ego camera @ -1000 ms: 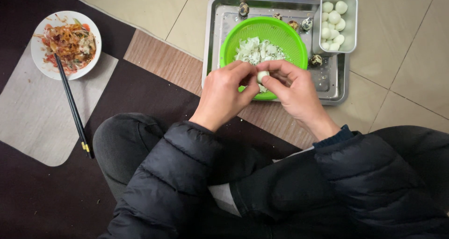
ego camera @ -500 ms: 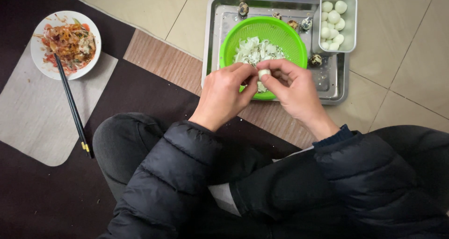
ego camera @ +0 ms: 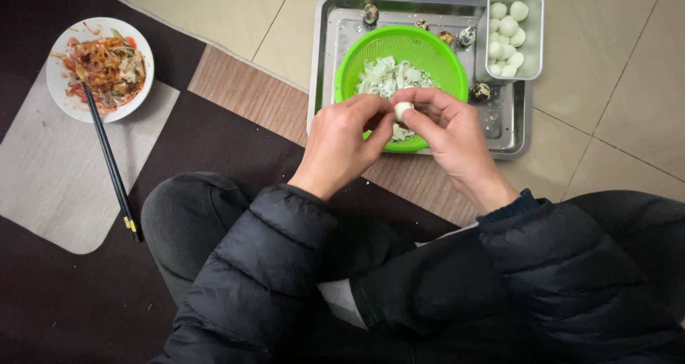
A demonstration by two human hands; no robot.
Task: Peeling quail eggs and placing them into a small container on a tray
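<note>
My left hand and my right hand meet over the near rim of a green plastic bowl. Between their fingertips they pinch a small white peeled egg. The bowl holds a heap of pale shell scraps and stands on a metal tray. A rectangular metal tin at the tray's right holds several peeled white eggs. Several speckled unpeeled eggs, such as one at the far rim and one by the tin, lie on the tray around the bowl.
A white dish of mixed reddish food sits at the far left on a grey mat, with black chopsticks leaning from it onto the mat. A dark rug and beige floor tiles lie beneath. My crossed legs fill the foreground.
Both hands stay together over the bowl's rim; the fingers have shifted a little around the small egg. Nothing else has moved.
</note>
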